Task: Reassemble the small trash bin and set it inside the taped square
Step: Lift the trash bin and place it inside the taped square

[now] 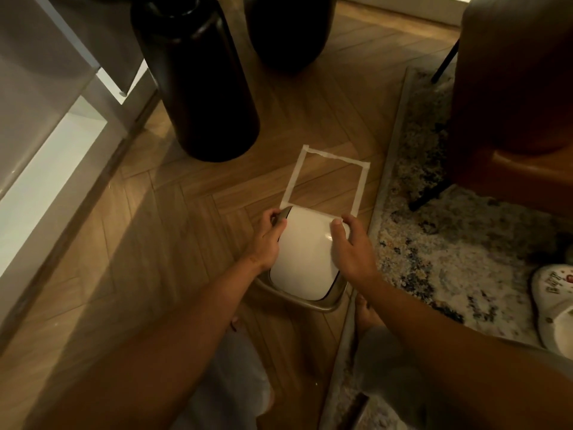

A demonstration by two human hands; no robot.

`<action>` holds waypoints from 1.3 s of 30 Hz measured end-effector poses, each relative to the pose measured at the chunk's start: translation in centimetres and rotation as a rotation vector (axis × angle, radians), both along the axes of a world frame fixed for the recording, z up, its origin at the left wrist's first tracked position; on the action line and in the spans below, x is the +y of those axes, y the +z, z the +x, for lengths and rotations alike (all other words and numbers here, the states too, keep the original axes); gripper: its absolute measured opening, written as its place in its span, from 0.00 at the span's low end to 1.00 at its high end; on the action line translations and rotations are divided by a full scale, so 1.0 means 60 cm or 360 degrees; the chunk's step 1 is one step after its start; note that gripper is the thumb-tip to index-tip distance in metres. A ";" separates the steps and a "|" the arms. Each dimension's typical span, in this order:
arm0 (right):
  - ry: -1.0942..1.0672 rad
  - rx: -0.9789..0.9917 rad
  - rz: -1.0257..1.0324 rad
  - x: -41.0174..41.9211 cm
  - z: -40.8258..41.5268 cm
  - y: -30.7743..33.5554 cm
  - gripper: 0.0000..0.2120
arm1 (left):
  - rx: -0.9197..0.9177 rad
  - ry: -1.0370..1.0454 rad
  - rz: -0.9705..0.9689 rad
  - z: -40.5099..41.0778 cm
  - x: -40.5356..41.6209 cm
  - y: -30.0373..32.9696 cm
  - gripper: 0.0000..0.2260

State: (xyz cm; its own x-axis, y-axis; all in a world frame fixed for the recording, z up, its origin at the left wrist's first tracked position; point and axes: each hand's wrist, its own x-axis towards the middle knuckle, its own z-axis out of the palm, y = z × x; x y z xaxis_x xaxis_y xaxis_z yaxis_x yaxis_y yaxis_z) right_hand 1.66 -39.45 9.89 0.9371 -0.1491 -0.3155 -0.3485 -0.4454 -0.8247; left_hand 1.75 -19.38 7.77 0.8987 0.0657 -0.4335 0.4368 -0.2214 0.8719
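A small trash bin with a white curved swing lid (305,252) and a grey-beige rim (322,305) sits on the wooden floor just in front of the taped square (328,178). The bin's far edge covers the near side of the tape. My left hand (268,240) grips the bin's left side near the top corner. On the right side, my right hand (353,246) holds the bin with the thumb pressed onto the white lid. The body of the bin below the rim is hidden.
Two tall dark vases (198,79) (288,29) stand beyond the square. A patterned rug (449,243) lies to the right, with a brown chair (511,103) on it and a white clog (555,302). White cabinets (46,144) line the left. My knees are below.
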 end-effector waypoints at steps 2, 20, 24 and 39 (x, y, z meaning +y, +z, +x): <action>-0.0015 -0.0002 0.0085 -0.004 -0.004 0.003 0.28 | -0.0018 0.0038 0.0039 -0.001 0.000 0.000 0.19; -0.0146 -0.0035 0.0358 0.018 -0.161 -0.033 0.33 | 0.0022 0.0275 -0.0116 -0.112 -0.015 -0.007 0.33; -0.0176 -0.0048 0.0372 0.021 -0.145 -0.047 0.34 | -0.0041 0.0238 -0.0079 -0.097 -0.012 -0.020 0.33; -0.0152 -0.0302 0.0363 -0.006 -0.052 -0.109 0.46 | -0.0362 0.0311 0.0126 -0.007 -0.047 -0.049 0.36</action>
